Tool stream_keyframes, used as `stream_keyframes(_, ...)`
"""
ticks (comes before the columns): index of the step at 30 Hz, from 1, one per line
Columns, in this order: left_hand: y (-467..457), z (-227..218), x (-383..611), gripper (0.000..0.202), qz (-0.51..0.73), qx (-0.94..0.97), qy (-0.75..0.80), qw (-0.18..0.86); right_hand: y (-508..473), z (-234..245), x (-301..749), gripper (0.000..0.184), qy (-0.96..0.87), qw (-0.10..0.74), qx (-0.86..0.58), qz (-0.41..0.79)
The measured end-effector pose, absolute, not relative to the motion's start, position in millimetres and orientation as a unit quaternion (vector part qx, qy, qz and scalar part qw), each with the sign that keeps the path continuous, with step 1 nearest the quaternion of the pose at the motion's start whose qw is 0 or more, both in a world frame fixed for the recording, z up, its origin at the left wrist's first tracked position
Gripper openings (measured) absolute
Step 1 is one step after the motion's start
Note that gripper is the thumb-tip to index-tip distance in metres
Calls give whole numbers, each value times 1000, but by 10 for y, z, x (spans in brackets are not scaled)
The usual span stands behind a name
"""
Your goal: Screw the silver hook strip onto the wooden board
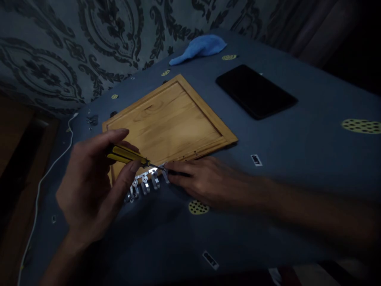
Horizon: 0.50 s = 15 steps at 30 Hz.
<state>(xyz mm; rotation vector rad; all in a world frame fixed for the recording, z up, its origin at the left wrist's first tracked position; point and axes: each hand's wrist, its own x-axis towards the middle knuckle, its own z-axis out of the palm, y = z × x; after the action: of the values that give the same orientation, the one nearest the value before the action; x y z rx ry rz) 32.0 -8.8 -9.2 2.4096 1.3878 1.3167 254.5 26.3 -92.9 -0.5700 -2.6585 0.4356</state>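
My left hand [92,186] is closed around a yellow-and-black screwdriver [127,155], whose tip points right toward a shiny metal hook rail [145,182]. That rail lies along the near edge of a wooden framed board [169,119] on the blue bedsheet [297,167]. My right hand [205,180] reaches in from the right. Its fingers are pinched together at the rail's right end by the screwdriver tip; what they hold is too small to make out.
A black phone or tablet [256,95] lies face up behind the board on the right. A blue cloth [199,47] is crumpled at the far edge. Small metal parts [93,120] sit left of the board. A white cable [44,174] runs down the left side.
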Motion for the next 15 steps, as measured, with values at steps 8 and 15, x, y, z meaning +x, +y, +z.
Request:
stream_keyframes(8,-76,-67,303,57,414,793,446,-25,264,-947,2545,40,-953,184,-195,140)
stream_keyframes(15,-96,-78,331,61,428,776,458,64,269,-929,2554,41,-950,189,-191,158)
